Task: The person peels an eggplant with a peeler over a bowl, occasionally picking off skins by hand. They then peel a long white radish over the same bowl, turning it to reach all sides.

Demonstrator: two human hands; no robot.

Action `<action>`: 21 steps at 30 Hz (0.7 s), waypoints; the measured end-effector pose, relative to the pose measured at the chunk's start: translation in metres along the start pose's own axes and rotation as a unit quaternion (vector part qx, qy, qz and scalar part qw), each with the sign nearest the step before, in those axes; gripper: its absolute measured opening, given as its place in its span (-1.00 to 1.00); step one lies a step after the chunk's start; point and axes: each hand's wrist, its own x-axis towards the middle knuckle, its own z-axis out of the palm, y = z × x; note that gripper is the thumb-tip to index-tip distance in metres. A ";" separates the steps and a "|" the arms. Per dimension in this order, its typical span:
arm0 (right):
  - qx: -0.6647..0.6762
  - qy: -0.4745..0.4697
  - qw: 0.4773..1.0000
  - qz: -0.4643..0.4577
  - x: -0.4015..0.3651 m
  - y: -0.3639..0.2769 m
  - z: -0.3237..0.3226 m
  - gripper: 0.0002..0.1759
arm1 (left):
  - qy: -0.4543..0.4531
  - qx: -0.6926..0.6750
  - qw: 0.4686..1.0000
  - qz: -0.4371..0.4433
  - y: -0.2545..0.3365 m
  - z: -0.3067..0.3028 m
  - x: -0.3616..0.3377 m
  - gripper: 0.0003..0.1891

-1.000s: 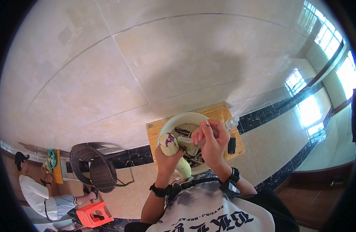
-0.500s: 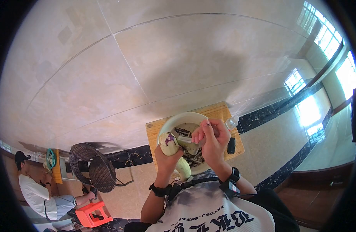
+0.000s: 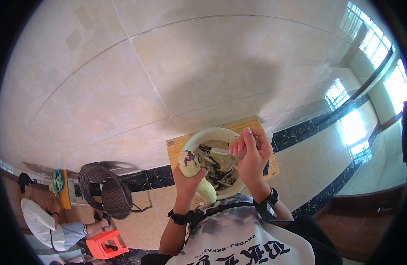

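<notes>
My left hand (image 3: 188, 178) is closed around a long eggplant (image 3: 206, 191), mostly peeled to pale flesh, with a purple patch of skin near its upper end. It is held tilted over the left rim of a white basin (image 3: 193, 140). Dark and pale strips of peel (image 3: 221, 179) lie in the basin. Over the basin's right side, my right hand (image 3: 253, 152) is closed, thumb up, on a pale tool (image 3: 219, 151) that looks like a peeler and points left. The fingers hide its grip. The tool and eggplant are apart.
The basin stands on a wooden table (image 3: 174, 148) against a tiled wall. A clear bottle (image 3: 269, 136) is partly hidden behind my right hand. At left are a wicker chair (image 3: 117, 198), an orange stool (image 3: 107, 244) and a seated person (image 3: 40, 221) by another small table.
My right hand has moved right with the pale tool, away from the eggplant, and now covers much of the bottle and the dark object on the table. My left hand has shifted slightly left.
</notes>
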 end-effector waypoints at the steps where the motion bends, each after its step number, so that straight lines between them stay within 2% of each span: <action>1: 0.007 -0.001 1.000 0.004 0.000 0.000 0.000 -0.88 | -0.006 -0.013 1.000 -0.003 0.000 0.000 0.000 -0.64; 5: -0.037 -0.022 0.999 0.014 -0.001 0.006 -0.010 -0.90 | -0.020 -0.055 0.998 -0.015 0.001 0.002 0.000 -0.62; 6: -0.133 -0.072 0.989 0.005 -0.001 0.008 -0.015 -0.91 | -0.020 -0.063 0.998 -0.018 0.001 0.002 0.000 -0.62; 8: -0.320 -0.167 0.933 -0.014 0.001 0.012 -0.025 -0.86 | -0.032 -0.086 0.996 -0.021 -0.004 0.000 0.001 -0.57; 11: -0.444 -0.344 0.826 -0.052 0.001 0.015 -0.025 -0.70 | -0.043 -0.089 0.995 -0.014 -0.002 -0.001 0.002 -0.52; 15: -0.459 -0.365 0.807 -0.075 -0.012 0.029 -0.022 -0.65 | -0.068 -0.158 0.985 -0.029 0.010 -0.001 -0.001 -0.49; 18: -0.464 -0.345 0.810 -0.095 -0.013 0.050 -0.033 -0.68 | -0.085 -0.080 0.993 -0.020 -0.001 -0.011 0.001 -0.49; 21: -0.452 -0.343 0.819 -0.083 -0.008 0.052 -0.037 -0.75 | -0.128 -0.068 0.989 0.018 -0.002 -0.014 0.001 -0.50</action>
